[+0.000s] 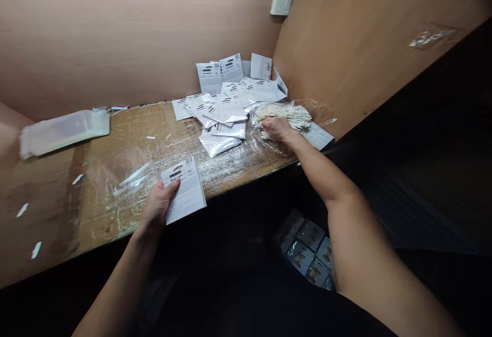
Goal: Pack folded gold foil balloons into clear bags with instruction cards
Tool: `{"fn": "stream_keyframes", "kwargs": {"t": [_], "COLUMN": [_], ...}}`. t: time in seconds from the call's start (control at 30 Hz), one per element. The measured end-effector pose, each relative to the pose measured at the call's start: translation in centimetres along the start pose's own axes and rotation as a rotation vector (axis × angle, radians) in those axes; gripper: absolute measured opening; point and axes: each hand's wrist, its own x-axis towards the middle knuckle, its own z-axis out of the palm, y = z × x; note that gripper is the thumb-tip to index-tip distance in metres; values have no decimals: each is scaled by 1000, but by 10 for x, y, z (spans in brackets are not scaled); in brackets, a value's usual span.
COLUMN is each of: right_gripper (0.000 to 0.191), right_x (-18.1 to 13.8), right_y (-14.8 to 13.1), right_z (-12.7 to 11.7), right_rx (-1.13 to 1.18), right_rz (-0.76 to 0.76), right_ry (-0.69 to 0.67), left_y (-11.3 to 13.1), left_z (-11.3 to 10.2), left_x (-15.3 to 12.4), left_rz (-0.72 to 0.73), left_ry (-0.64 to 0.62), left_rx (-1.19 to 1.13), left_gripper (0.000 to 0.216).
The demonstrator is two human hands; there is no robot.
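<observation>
My left hand (158,201) grips a white printed card packet (186,191) by its left side, thumb on top, above the table's front edge. The packet has a hang hole and a barcode. On the right, my right hand (277,128) reaches into an opened clear plastic bag (255,114) holding a bundle of thin off-white strands (294,116). Its fingers are curled against the bundle, and what they pinch is hidden. Left of the bag lies a loose heap of similar white card packets (230,109), some leaning on the back wall.
Clear plastic sleeves (65,132) lie stacked at the far left. Thin clear strips (134,175) and white scraps are on the taped cardboard table top (111,214). A sheet of white labels (318,136) sits beside the bag. Below the table, more packets (311,234) fill a container.
</observation>
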Motion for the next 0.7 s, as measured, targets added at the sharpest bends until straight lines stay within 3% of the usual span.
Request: {"fn": "stream_keyframes", "kwargs": {"t": [0.07,0.17,0.27,0.33,0.43,0.53,0.7], "right_gripper": [30,36,27,15,13,16,22], "right_x": [-12,-47,-100,-131,-150,-145,-135], "right_y": [-7,-39,-98,-141,-190,-206,-210], "right_z": [-7,-13,-10,-4,8,15,14], "right_rx": [74,384,682,872,947,906,763], "right_rz": [21,28,-136,-379,-544,-582,-610], "right_ry": [128,511,630,493,319,227,210], "left_y": [-1,-2,-5,-7,-11,-14,-17], "left_z": [0,1,3,6,9,7,1], "left_x": [-2,-3,-1,0,0,-1,-5], "left_rz": [-74,-175,-256,-298,-328,-305,-240], "left_ry": [-7,1,-31,-48,-65,-48,-27], "left_rx": [-45,-147,-233,-275,-309,-298,-281], "left_gripper": [37,26,26,27,29,33,26]}}
